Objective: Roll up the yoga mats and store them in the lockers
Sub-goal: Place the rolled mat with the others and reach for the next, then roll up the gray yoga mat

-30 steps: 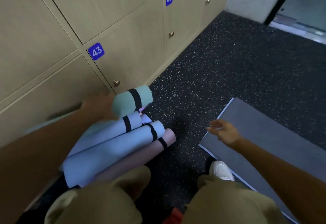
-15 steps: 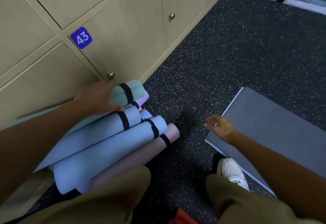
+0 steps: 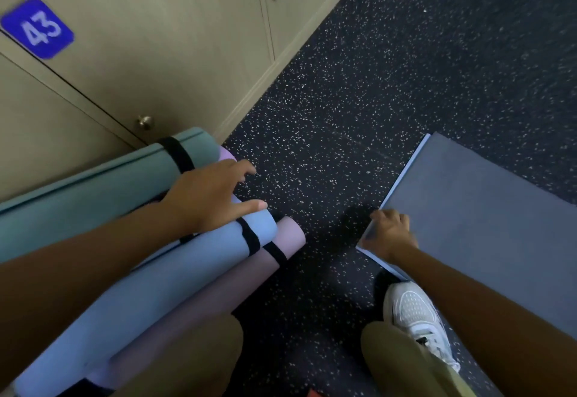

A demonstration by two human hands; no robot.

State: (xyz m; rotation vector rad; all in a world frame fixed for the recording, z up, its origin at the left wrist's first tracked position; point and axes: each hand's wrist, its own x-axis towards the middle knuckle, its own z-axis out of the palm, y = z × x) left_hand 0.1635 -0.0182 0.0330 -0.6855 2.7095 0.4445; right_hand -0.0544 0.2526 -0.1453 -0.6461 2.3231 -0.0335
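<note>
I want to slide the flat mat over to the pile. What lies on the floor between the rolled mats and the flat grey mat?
Nothing: the head view shows only bare speckled floor between the rolled mats and the flat grey mat.

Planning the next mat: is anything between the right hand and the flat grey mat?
Nothing visible: the right hand already rests on the near corner of the flat grey mat, fingers at its edge.

Blue number plate point(image 3: 37, 28), white numerals "43", slightly blurred; fixed at the upper left corner of a beige locker door point(image 3: 162, 53); no other legible text, brand or sign.
</note>
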